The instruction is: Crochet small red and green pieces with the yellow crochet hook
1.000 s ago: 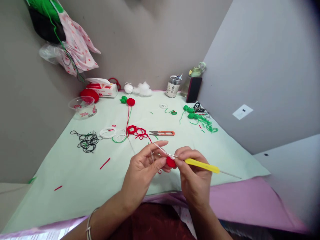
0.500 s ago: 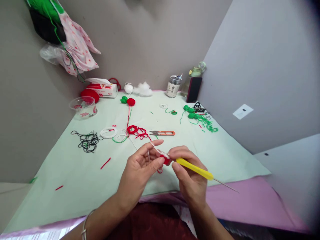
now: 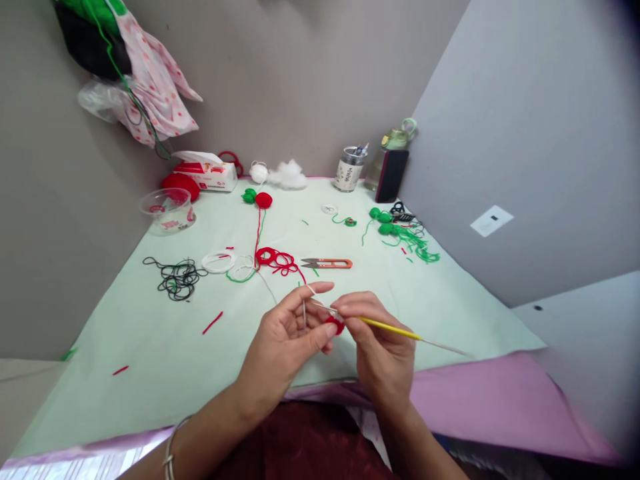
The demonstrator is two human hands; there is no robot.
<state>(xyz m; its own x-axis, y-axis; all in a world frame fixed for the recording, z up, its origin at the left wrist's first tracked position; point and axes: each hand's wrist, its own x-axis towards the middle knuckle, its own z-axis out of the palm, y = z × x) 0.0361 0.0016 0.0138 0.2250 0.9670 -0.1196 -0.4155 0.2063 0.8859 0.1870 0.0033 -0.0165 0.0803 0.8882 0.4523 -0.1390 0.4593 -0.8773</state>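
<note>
My left hand [image 3: 293, 333] pinches a small red crochet piece [image 3: 336, 325] between thumb and fingers, its index finger stretched out with white yarn running over it. In my right hand [image 3: 383, 347] is a crochet hook with a yellow handle [image 3: 395, 328]; its thin metal tip meets the white yarn at the piece's upper edge. The hook's other metal end points right, beyond the hand. Red yarn [image 3: 277, 260] lies looped on the table just past my left hand, beside orange thread snips [image 3: 327, 263]. Fingers partly hide the crochet piece.
Black yarn [image 3: 180, 279] and a white yarn coil [image 3: 218, 262] lie left. Behind stand a plastic tub [image 3: 167, 217], a tissue box [image 3: 213, 177], white stuffing [image 3: 289, 175], a pen can [image 3: 349, 170] and a phone [image 3: 392, 176]. Green crochet pieces [image 3: 385, 228] lie right.
The yellow hook has turned in my right hand, so its handle now shows narrow and its far end sits higher. The view has shifted slightly.
</note>
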